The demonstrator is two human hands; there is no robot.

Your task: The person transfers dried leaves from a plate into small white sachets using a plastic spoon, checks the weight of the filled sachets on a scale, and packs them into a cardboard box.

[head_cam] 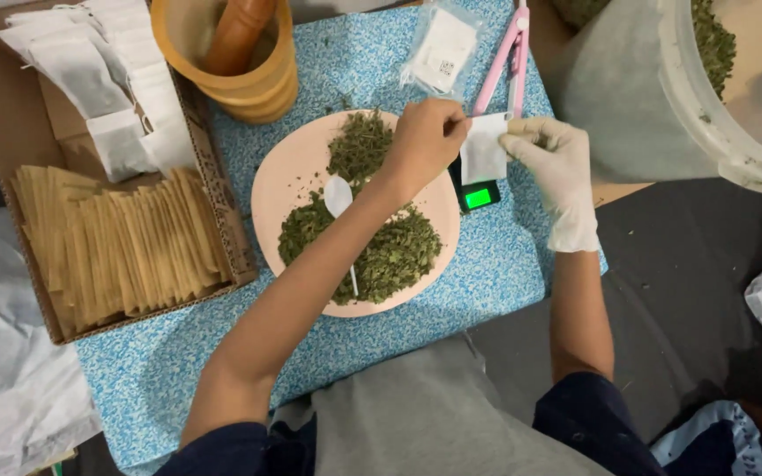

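Bare left hand (429, 137) pinched shut over the mouth of a small white sachet (484, 148), gloved right hand (553, 167) gripping its other edge above the pocket scale (478, 196); keeping the mouth wide should limit spilling of dried herb (390, 256).

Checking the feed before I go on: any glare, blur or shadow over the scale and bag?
Head view: light even and soft, no hard shadows; scale display glows green, digits unreadable; bag sharp between left hand and gloved right hand; bucket bulges at the corner.
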